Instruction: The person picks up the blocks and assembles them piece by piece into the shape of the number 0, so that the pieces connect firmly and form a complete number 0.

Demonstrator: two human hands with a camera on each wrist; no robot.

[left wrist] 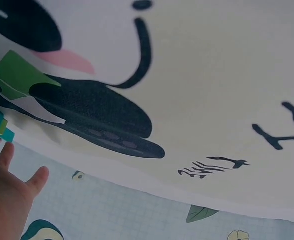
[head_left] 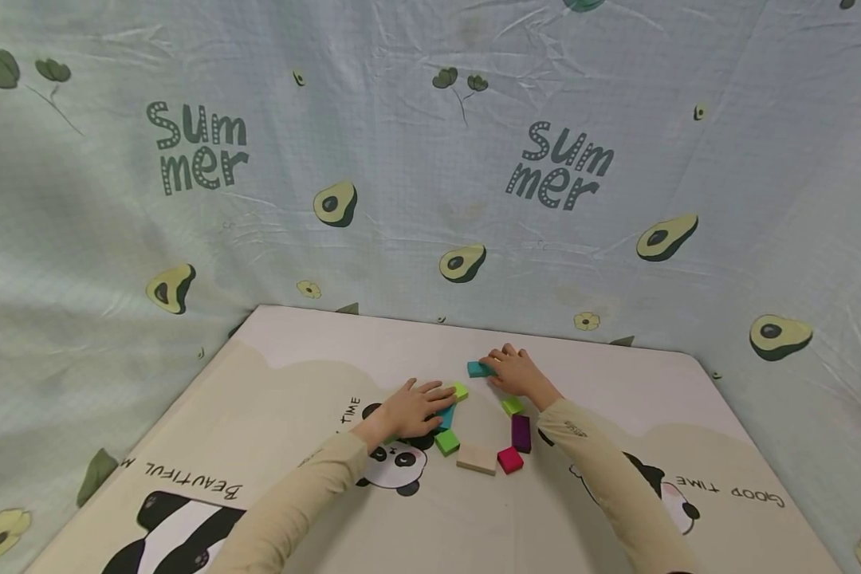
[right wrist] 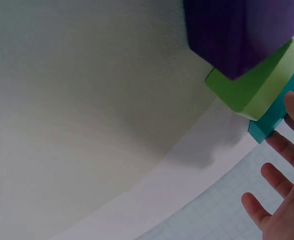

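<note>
My right hand (head_left: 516, 372) pinches a teal block (head_left: 477, 369) at the far end of a ring of blocks. In the right wrist view the thumb lies along one side of that teal block (right wrist: 272, 116) and a finger along the other. My left hand (head_left: 410, 408) reaches in from the left with spread, fairly straight fingers. Its fingertips are over a blue block (head_left: 446, 417) and right at a lime block (head_left: 460, 392). On the ring's right side, a second lime block (head_left: 513, 406) sits behind a purple block (head_left: 520, 434).
A green block (head_left: 447, 442), a pale wooden block (head_left: 477, 459) and a red block (head_left: 510, 460) form the near side of the ring. They lie on a cream table mat (head_left: 316, 486) printed with pandas. Behind the table's far edge hangs a pale cloth (head_left: 395, 159) with avocado prints.
</note>
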